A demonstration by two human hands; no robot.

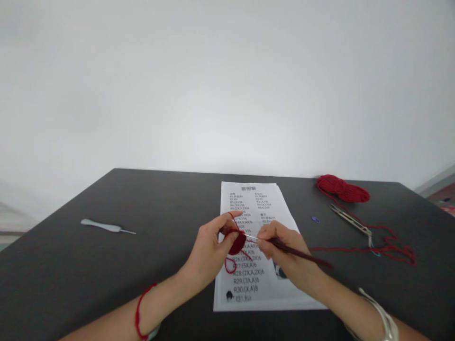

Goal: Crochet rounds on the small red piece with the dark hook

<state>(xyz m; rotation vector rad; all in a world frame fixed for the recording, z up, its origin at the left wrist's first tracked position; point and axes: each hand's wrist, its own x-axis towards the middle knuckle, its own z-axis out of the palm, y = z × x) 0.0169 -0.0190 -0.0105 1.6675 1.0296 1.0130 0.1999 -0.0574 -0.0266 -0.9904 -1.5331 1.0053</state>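
Note:
Between the thumb and fingers of my left hand [212, 241] is a small dark red crochet piece [238, 243], with red yarn looped over a raised finger. A loose tail of yarn [230, 266] curls below the piece. My right hand [284, 246] grips a crochet hook [302, 255] with a dark reddish-brown handle, pen-like. Its thin silver shaft points left and meets the top edge of the red piece; whether the tip is inside a stitch I cannot tell. Both hands are above a printed pattern sheet [249, 302], partly covering its text.
On the dark table [170, 194], a pale-handled crochet hook [103, 226] lies at left. At right are a red yarn skein [343, 188], small scissors [350, 219], a purple stitch marker [315, 219] and a tangled yarn strand [394, 250] running toward my right hand. A white wall stands behind.

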